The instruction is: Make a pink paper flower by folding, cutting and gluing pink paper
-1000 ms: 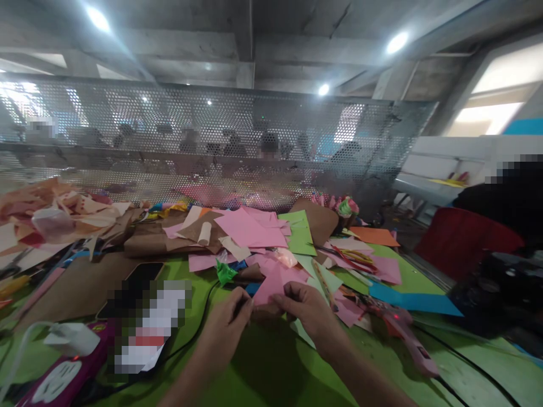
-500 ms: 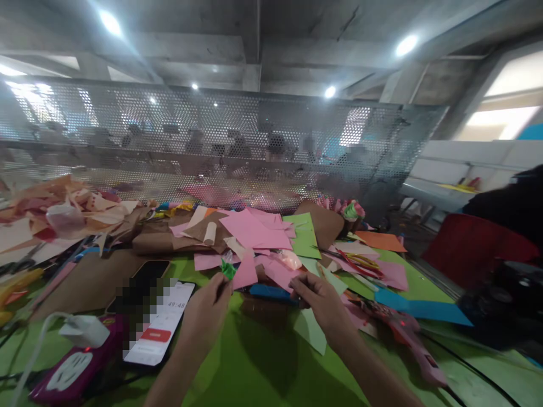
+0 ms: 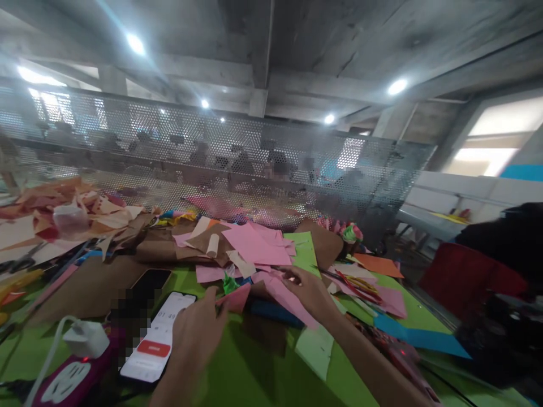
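My left hand [image 3: 197, 330] pinches a small pink paper piece [image 3: 236, 297] just above the green table [image 3: 250, 373], close to a lit phone [image 3: 158, 342]. My right hand [image 3: 311, 291] reaches further into the heap of pink sheets [image 3: 254, 244]. Its fingers are spread and rest on a long pink sheet [image 3: 288, 297]. A small green folded paper [image 3: 229, 281] lies between the two hands. A brown paper scrap [image 3: 265, 333] lies on the table below them.
A pink power strip with a white charger [image 3: 80, 342] sits at the near left. Brown and peach paper [image 3: 63, 217] is piled at the far left. A blue sheet [image 3: 419, 336], a red chair [image 3: 462, 277] and a person in black [image 3: 509, 237] are on the right. A perforated metal screen [image 3: 212, 164] backs the table.
My hands have separated. The left one has carried the small pink piece leftward towards the phone, and the right one has reached forward onto the pink sheets. The camera has tilted up slightly.
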Demonstrator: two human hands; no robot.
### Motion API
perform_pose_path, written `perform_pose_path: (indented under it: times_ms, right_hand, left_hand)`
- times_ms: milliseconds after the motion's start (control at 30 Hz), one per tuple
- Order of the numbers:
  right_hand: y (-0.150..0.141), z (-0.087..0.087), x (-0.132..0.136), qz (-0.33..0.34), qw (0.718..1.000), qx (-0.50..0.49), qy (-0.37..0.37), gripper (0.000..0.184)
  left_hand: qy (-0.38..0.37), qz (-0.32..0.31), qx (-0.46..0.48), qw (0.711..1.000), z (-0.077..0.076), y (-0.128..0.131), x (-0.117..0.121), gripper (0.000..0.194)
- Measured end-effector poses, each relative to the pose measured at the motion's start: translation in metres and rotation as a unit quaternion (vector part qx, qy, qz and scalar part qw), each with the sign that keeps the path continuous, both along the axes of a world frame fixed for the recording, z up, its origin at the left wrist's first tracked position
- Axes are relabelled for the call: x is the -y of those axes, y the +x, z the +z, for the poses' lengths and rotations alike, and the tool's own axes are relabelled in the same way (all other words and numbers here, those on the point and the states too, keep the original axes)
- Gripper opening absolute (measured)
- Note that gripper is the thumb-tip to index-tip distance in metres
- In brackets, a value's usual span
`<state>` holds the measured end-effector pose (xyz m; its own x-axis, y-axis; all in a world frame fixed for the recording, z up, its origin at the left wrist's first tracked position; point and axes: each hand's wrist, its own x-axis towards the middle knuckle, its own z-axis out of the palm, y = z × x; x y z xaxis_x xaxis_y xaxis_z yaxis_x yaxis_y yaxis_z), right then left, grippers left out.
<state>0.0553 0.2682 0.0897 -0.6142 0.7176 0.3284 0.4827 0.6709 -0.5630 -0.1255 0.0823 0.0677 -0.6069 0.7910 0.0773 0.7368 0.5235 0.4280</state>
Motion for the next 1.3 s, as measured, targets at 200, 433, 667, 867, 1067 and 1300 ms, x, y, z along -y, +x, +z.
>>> perform_pose_path:
  times_ms: [200, 433, 667, 867, 1067, 1300]
  right_hand:
    - [-0.062, 0.000, -0.031, 0.023, 0.993, 0.087, 0.080, 0.029]
    - [-0.105, -0.014, -0.038, 0.016, 0.985, 0.136, 0.106, 0.031]
    - [-0.100, -0.017, -0.040, -0.018, 0.987, 0.126, 0.094, 0.029]
    - [-0.079, 0.020, -0.035, -0.067, 0.992, 0.021, 0.109, 0.025]
    - [-0.011, 0.051, 0.030, -0.020, 0.984, -0.090, 0.153, 0.019]
    - [0.078, 0.024, 0.132, 0.195, 0.957, -0.057, 0.205, 0.013]
  left_hand:
    - [0.018, 0.001, -0.007, 1.000, 0.010, 0.008, 0.001, 0.037]
    - [0.060, -0.019, -0.001, 0.998, 0.009, 0.013, -0.001, 0.036]
    - [0.095, -0.020, 0.011, 0.995, 0.017, 0.014, 0.003, 0.031]
    - [0.143, -0.025, 0.026, 0.989, 0.008, 0.012, 0.002, 0.029]
    - [0.402, -0.046, 0.003, 0.915, 0.007, 0.006, 0.005, 0.034]
    - [0.506, -0.111, -0.175, 0.837, 0.006, 0.068, 0.059, 0.053]
